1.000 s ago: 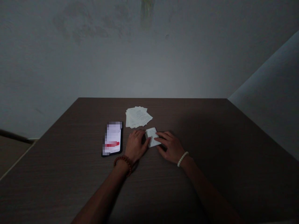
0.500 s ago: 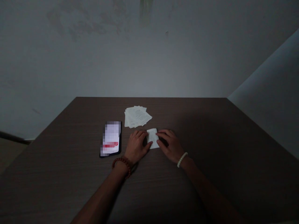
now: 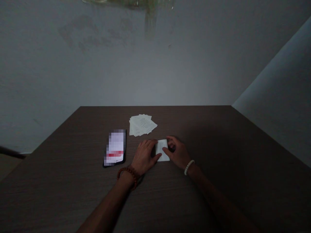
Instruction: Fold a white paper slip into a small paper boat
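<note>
Small printed paper slip (image 3: 160, 146) at table centre, between both hands. Left hand (image 3: 145, 157), at 9 o'clock to it, grasps its left side, thumb on the face; right hand (image 3: 179, 152), at 3 o'clock, grasps the right side, thumb likewise on the face, fingers curled. Loose paper pile (image 3: 141, 125) at 11 o'clock, apart. Lit phone (image 3: 115, 145) at 9 o'clock, beyond left hand. Brown table (image 3: 155, 200) beneath.

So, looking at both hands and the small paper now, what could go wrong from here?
The left hand and right hand both touch the small paper, so uneven pressure might crease it wrongly. The pile of papers lies loosely overlapped just beyond, so a stray push could scatter it. The phone lies beside the left hand, which might bump it.
</note>
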Tool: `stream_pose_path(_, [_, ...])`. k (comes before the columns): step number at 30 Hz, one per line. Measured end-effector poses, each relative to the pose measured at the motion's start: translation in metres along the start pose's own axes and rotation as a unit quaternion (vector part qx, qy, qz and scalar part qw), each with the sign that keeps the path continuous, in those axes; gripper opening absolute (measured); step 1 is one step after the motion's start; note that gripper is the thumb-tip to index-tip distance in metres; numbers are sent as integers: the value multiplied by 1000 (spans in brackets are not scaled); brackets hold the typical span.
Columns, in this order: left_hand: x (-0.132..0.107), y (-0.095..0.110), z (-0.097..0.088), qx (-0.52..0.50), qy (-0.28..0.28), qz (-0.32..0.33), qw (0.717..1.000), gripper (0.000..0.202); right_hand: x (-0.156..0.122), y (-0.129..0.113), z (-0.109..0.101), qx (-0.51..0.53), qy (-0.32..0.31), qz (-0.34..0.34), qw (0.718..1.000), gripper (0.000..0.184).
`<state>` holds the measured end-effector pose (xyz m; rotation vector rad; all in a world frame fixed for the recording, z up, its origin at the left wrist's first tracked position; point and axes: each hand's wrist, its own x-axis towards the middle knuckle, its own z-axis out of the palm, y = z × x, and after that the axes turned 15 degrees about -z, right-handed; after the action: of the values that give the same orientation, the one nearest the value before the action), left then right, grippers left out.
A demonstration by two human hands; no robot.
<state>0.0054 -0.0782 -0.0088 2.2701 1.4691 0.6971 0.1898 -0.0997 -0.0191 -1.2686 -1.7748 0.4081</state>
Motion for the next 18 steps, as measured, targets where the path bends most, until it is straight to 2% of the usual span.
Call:
stream_pose_path(3, [-2, 1, 0, -22, 8, -17, 1000, 45, 2, 4, -1, 48, 10, 13, 999, 46])
stream_pose_path(7, [-1, 2, -1, -93, 28, -84, 992, 48, 6, 4, -4, 128, 36, 41, 990, 45])
stream_pose_path(12, [4, 5, -7, -237, -28, -170, 956, 31, 7, 0, -7, 250, 41, 68, 965, 50])
stream_pose_path(15, [4, 8, -9, -291, -50, -203, 933, 29, 7, -4, -8, 270, 39, 78, 959, 52])
stream_pose_path(18, [4, 10, -9, -316, -54, -215, 923, 27, 7, -7, -8, 278, 35, 82, 956, 52])
